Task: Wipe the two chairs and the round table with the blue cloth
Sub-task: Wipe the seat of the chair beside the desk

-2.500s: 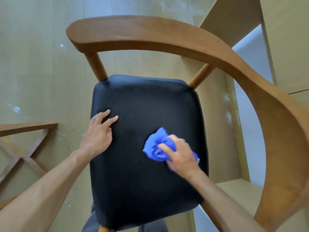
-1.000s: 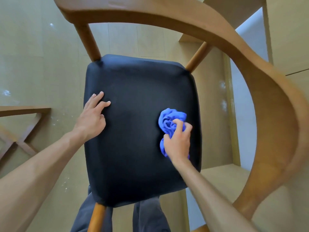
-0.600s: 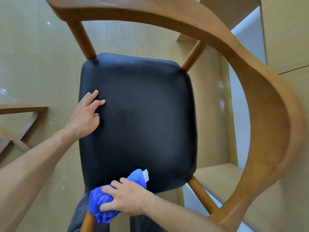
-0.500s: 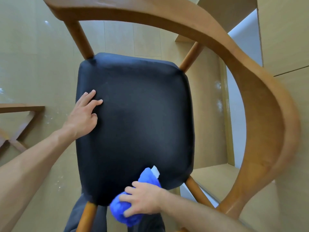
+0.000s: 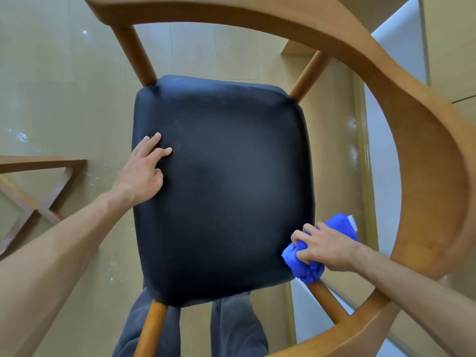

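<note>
A wooden chair with a black padded seat (image 5: 226, 181) fills the view, and its curved wooden backrest (image 5: 422, 155) arcs over the top and right. My left hand (image 5: 143, 173) rests flat on the seat's left edge, fingers straight. My right hand (image 5: 325, 247) grips the bunched blue cloth (image 5: 306, 269) against the seat's front right corner, just above the front right leg (image 5: 327, 302).
A wooden X-shaped frame (image 5: 33, 199) stands low at the left on the beige tiled floor. My dark trouser legs (image 5: 231, 328) show below the seat's front edge. Pale wooden cabinet panels (image 5: 453, 42) and a white wall strip stand at the right.
My right hand has carried the blue cloth from the seat's front edge to its front right corner. My left hand has stayed on the seat's left edge.
</note>
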`<state>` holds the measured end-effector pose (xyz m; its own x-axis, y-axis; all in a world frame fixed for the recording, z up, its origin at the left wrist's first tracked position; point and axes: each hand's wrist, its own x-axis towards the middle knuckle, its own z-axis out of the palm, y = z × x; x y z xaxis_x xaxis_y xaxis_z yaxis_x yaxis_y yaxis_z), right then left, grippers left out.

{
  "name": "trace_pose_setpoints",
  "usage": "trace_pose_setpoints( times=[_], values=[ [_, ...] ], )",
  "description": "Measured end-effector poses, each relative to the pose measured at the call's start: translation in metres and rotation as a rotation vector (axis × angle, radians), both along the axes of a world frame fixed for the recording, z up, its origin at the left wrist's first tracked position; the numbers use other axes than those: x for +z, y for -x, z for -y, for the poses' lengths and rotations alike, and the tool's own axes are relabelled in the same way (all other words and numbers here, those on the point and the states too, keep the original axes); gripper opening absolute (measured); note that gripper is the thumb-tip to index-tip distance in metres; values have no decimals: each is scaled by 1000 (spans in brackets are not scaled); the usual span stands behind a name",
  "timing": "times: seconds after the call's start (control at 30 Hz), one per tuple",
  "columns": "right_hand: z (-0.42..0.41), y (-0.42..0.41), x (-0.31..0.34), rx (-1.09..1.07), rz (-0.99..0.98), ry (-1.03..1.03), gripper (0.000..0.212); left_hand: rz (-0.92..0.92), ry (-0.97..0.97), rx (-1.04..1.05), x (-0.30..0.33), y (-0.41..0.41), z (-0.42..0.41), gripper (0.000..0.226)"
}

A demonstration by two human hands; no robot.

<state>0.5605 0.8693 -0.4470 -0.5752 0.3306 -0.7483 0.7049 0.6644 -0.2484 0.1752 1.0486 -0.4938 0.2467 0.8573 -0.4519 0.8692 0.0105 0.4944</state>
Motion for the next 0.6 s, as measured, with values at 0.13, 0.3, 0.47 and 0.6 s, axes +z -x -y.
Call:
trace_pose_setpoints(
  times=[0.13, 0.3, 0.47, 0.6],
  values=[
    [-25, -28, 4, -336, 142, -226, 32, 0, 9, 24, 4, -6, 2, 60],
    [-50, 14, -9, -1709, -82, -510, 39, 13, 39, 1, 12, -2, -5, 64],
    [-40, 169, -32, -1660, -287, -643, 36, 32, 32, -6, 8, 5, -7, 68],
    [-2, 250, -28, -1157, -351, -499, 36, 48, 21, -12, 3, 5, -5, 69]
  ],
)
